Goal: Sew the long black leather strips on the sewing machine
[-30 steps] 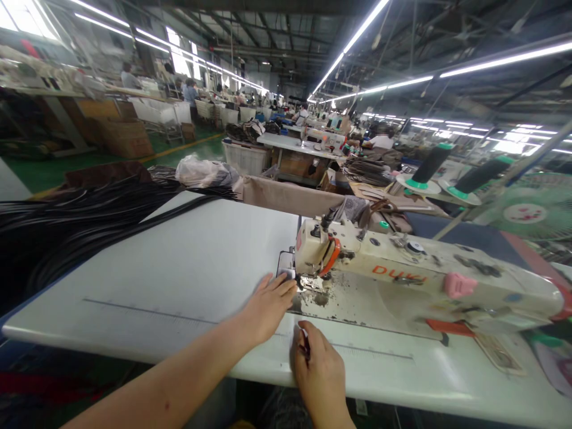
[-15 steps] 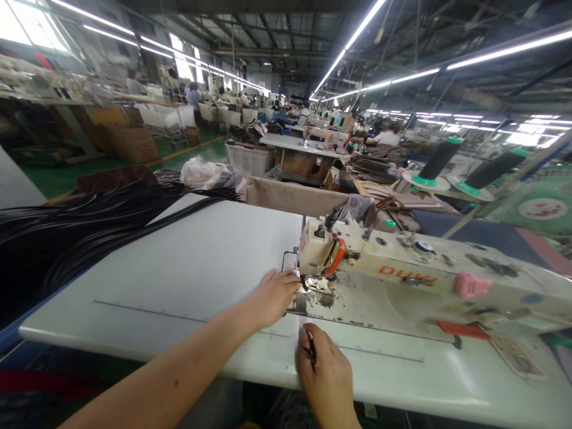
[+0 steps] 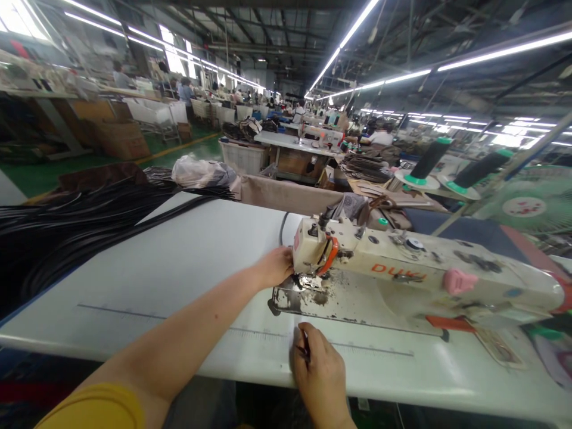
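My left hand (image 3: 276, 267) reaches to the left end of the cream sewing machine (image 3: 402, 271), touching its head just above the presser foot (image 3: 308, 281). Its fingertips are hidden behind the head, so I cannot tell its grip. A worn metal bed plate (image 3: 322, 301) lies under the needle, its left end jutting out onto the white table (image 3: 179, 268). My right hand (image 3: 319, 369) rests near the table's front edge, closed on a small dark pointed tool (image 3: 304, 347). A thin black cord (image 3: 282, 226) curves behind the machine head.
A big pile of black straps (image 3: 67, 226) covers the table's left side, with a plastic bag (image 3: 201, 171) behind it. Two black thread cones (image 3: 429, 161) and a green fan (image 3: 527, 208) stand at the right. Other sewing stations and people fill the hall behind.
My left hand has moved from flat on the table beside the needle plate up to the machine head's left end. The plate's left end now sticks out. My right hand has stayed put.
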The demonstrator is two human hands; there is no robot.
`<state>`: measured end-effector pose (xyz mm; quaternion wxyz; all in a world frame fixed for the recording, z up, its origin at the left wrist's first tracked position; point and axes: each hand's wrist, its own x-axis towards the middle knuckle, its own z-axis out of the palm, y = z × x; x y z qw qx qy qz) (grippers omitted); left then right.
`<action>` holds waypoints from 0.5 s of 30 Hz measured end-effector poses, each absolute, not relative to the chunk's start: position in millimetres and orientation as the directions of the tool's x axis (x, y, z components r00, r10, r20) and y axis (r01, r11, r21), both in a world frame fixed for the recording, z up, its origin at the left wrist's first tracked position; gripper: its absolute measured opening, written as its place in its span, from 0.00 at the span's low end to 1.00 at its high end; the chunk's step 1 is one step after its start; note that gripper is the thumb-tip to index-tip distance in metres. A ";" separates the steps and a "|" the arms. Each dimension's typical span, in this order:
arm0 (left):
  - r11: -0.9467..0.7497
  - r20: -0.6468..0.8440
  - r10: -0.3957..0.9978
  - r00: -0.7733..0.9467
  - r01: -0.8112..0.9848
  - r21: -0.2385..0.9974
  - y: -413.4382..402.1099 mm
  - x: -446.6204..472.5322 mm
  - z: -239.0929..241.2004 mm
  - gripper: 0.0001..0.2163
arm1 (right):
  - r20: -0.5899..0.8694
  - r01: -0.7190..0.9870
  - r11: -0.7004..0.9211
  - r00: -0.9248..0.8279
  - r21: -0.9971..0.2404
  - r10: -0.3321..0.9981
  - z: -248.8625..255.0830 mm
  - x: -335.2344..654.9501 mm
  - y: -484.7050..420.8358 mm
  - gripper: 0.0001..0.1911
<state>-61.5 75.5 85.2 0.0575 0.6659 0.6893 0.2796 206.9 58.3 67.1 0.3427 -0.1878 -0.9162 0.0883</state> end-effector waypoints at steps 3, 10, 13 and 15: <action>-0.025 0.271 0.956 -0.111 0.890 0.454 65.1 -67.3 85.4 0.10 | 0.594 0.289 0.913 -0.694 -0.286 0.406 68.6 206.4 57.4 0.11; 0.028 0.233 0.959 -0.162 0.872 0.489 50.0 -66.8 84.9 0.05 | 0.602 0.315 0.917 -0.692 -0.246 0.399 68.3 205.3 55.8 0.11; 0.068 0.220 0.953 -0.209 0.854 0.516 45.7 -57.7 87.1 0.04 | 0.605 0.320 0.918 -0.691 -0.236 0.396 68.4 205.3 55.2 0.11; 0.101 0.210 0.946 -0.248 0.839 0.535 41.3 -49.7 87.6 0.05 | 0.602 0.323 0.917 -0.692 -0.235 0.398 68.5 205.6 54.9 0.11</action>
